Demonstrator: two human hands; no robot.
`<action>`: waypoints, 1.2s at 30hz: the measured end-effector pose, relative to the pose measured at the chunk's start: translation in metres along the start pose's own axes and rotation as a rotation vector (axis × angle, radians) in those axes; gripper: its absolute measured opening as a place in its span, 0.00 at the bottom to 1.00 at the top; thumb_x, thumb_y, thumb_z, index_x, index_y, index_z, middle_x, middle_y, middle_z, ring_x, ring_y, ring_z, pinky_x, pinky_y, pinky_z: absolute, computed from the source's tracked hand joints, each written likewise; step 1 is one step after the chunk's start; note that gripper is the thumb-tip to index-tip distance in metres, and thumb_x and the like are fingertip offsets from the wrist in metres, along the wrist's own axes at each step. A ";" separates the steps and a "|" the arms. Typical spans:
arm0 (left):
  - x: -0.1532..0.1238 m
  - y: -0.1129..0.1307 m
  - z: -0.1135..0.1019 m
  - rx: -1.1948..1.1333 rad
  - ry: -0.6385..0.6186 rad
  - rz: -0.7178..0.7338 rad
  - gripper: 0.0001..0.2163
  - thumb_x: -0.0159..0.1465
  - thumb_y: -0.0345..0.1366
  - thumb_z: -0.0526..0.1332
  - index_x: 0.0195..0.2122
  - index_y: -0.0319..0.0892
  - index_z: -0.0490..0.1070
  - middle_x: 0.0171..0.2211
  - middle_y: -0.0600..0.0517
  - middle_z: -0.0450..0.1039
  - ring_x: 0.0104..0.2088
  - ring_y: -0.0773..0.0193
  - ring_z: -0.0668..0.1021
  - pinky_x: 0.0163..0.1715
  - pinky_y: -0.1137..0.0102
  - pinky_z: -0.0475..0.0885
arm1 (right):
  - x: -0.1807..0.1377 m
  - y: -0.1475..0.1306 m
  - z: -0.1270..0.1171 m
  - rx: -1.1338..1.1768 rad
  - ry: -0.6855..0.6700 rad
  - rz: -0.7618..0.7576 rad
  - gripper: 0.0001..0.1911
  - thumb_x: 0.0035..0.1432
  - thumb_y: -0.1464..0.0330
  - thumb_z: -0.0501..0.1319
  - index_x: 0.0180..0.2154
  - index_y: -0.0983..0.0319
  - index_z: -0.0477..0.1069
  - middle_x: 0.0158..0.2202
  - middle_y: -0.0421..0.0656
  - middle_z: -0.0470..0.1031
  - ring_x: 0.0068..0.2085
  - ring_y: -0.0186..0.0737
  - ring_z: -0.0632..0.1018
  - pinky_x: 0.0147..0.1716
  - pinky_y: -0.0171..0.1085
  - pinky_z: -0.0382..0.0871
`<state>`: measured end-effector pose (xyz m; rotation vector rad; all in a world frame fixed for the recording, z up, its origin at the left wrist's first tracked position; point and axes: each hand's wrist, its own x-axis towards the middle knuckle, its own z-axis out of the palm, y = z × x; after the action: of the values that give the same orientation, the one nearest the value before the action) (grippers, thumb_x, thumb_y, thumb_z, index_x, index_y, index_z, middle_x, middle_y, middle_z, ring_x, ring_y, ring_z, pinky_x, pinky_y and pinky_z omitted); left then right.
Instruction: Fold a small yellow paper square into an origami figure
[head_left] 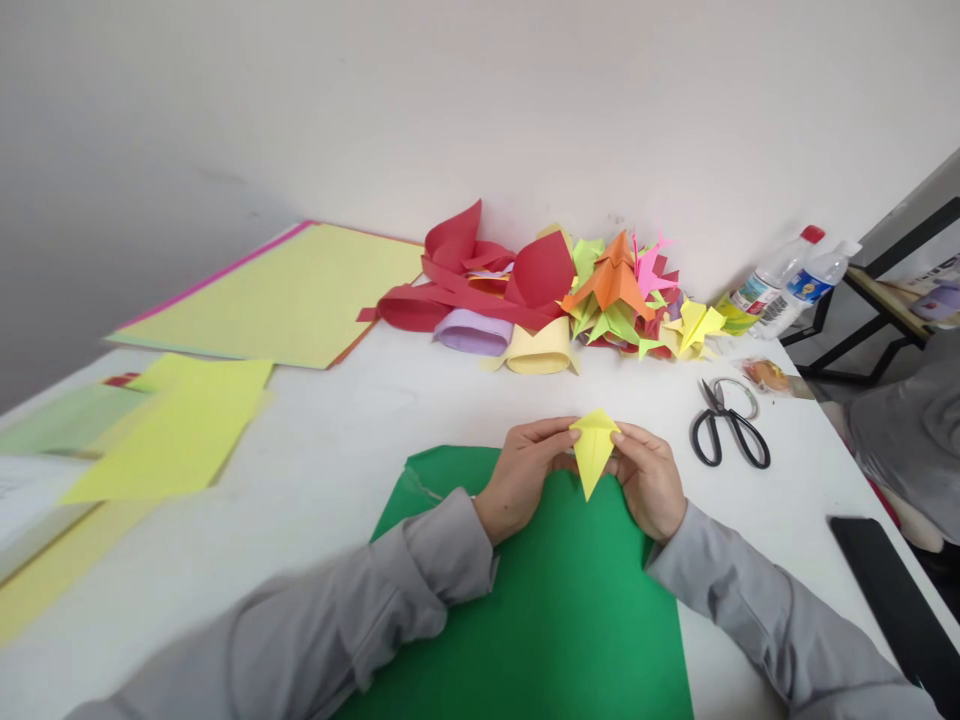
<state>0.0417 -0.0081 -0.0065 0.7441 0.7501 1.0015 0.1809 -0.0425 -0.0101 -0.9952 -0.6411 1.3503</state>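
A small yellow folded paper, kite-shaped with its long point toward me, is held up between my two hands. My left hand pinches its left corner between thumb and fingers. At the right corner, my right hand grips it the same way. A crease runs down the middle of the paper. Both hands are over the far part of a large green sheet that lies on the white table. Some fingertips are hidden behind the folded paper.
Black-handled scissors lie to the right, and a black phone-like slab is nearer the right edge. Origami pieces and red paper shapes are piled by the wall. Bottles stand at back right; yellow sheets lie left.
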 end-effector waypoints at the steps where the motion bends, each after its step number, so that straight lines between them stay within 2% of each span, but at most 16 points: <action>1: 0.000 0.001 0.000 -0.001 -0.003 -0.002 0.13 0.47 0.35 0.70 0.34 0.36 0.80 0.31 0.45 0.80 0.27 0.61 0.78 0.25 0.68 0.75 | 0.000 -0.001 0.000 -0.001 -0.007 -0.002 0.10 0.45 0.67 0.68 0.32 0.63 0.79 0.29 0.44 0.80 0.27 0.37 0.76 0.22 0.33 0.69; 12: -0.001 0.001 -0.001 -0.008 -0.016 -0.006 0.13 0.48 0.36 0.69 0.34 0.34 0.80 0.32 0.43 0.79 0.28 0.60 0.77 0.21 0.69 0.73 | 0.000 -0.002 -0.003 0.018 -0.014 -0.006 0.10 0.44 0.65 0.68 0.30 0.63 0.79 0.28 0.45 0.80 0.31 0.42 0.78 0.25 0.37 0.72; 22: -0.002 0.002 -0.002 0.061 -0.056 0.045 0.11 0.49 0.36 0.69 0.32 0.36 0.80 0.31 0.45 0.78 0.27 0.64 0.75 0.20 0.72 0.73 | -0.001 0.000 -0.004 -0.034 -0.005 -0.039 0.09 0.45 0.65 0.67 0.30 0.62 0.79 0.25 0.42 0.78 0.25 0.34 0.73 0.21 0.32 0.65; 28: -0.003 0.003 -0.001 0.080 -0.051 0.053 0.11 0.49 0.36 0.69 0.32 0.36 0.80 0.30 0.46 0.78 0.26 0.65 0.74 0.21 0.73 0.72 | -0.002 0.000 -0.004 -0.098 -0.008 -0.046 0.11 0.44 0.65 0.70 0.32 0.62 0.78 0.23 0.40 0.77 0.22 0.33 0.71 0.22 0.34 0.64; 36: -0.002 0.003 -0.001 0.024 -0.002 0.032 0.09 0.46 0.35 0.70 0.28 0.35 0.80 0.28 0.45 0.78 0.25 0.64 0.74 0.18 0.72 0.72 | -0.002 -0.003 0.002 -0.054 0.041 -0.028 0.11 0.39 0.66 0.71 0.30 0.62 0.80 0.23 0.41 0.77 0.23 0.34 0.71 0.21 0.34 0.65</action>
<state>0.0392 -0.0090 -0.0040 0.7800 0.7518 1.0215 0.1804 -0.0439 -0.0069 -1.0517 -0.6611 1.2905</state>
